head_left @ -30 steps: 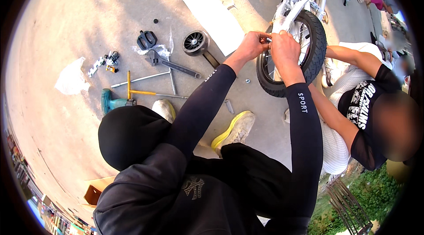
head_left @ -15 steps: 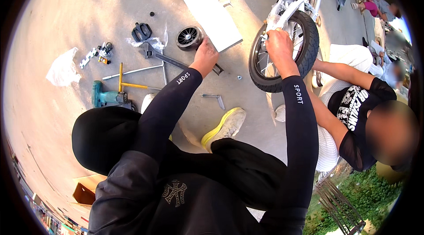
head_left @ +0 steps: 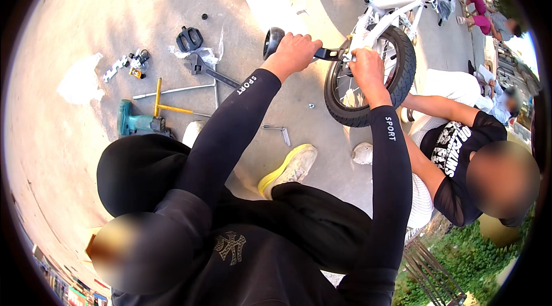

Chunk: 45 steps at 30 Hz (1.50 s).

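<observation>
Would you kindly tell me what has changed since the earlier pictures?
The left hand left the black-tyred bicycle wheel, took hold of the small black wheel with a dark bracket and lifted it rightward, its bracket now at the bicycle wheel's middle. The right hand stayed there; the grey adjustable wrench and teal power tool stayed on the ground.

1. There are 2 tight black sleeves point(head_left: 394, 185), each with white letters point(head_left: 390, 129).
2. The dark top point(head_left: 282, 274) has 1 pale emblem point(head_left: 230, 248).
3. The trousers point(head_left: 319, 222) are black.
4. 1 whitish shoe point(head_left: 298, 167) shows a yellow sole point(head_left: 273, 172).
</observation>
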Each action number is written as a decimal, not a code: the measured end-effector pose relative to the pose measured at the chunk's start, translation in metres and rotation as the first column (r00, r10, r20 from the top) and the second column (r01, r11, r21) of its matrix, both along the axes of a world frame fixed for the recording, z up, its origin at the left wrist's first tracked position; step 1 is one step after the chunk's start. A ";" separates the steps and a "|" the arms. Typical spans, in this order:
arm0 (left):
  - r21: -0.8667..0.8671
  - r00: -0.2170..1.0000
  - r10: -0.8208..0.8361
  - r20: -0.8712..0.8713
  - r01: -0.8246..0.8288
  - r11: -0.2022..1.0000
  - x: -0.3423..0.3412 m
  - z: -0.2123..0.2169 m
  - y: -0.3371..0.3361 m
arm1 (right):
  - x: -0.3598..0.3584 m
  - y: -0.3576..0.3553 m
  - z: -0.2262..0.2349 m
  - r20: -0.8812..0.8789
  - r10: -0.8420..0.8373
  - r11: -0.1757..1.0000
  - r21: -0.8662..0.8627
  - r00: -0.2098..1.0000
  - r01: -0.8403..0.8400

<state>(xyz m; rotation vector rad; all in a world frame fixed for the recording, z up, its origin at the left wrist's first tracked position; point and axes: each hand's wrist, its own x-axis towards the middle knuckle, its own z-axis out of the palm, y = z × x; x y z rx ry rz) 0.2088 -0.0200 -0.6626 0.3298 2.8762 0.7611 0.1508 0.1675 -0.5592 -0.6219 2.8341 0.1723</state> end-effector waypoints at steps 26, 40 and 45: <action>-0.013 0.999 -0.025 -0.027 0.025 1.000 -0.027 -0.017 0.065 | 0.004 -0.008 0.012 0.096 -0.140 0.990 -0.017 0.985 0.143; 0.206 0.986 -0.042 -0.160 0.075 0.976 -0.030 -0.031 0.071 | 0.017 0.010 0.070 -0.270 0.335 0.929 -0.063 0.903 -0.363; 0.221 0.974 -0.035 -0.223 0.086 0.972 -0.031 -0.031 0.070 | -0.001 -0.006 0.034 -0.029 0.279 0.960 0.036 0.960 -0.277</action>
